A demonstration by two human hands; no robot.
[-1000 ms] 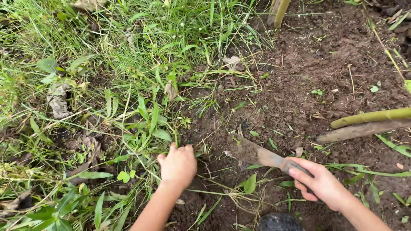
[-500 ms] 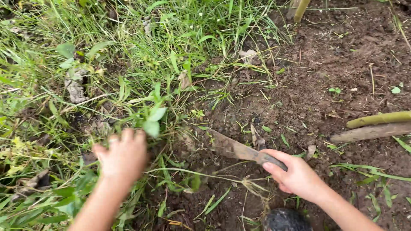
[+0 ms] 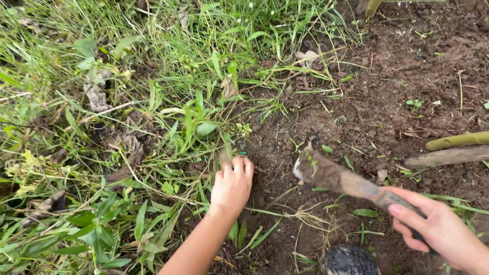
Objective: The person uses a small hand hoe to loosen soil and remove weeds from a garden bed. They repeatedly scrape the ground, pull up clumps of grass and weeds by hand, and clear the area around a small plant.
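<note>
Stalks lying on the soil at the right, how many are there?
2: a green stalk at the right edge, and a brown stalk right below it; both run out of view.

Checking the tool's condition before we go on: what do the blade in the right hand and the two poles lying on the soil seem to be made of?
Blade: likely metal, dull brown, mud-caked, perhaps rusty; flat and thin, held by the right hand. Upper pole: smooth yellow-green, probably bamboo or a fresh stalk. Lower pole: matte grey-brown, apparently weathered wood.
</note>
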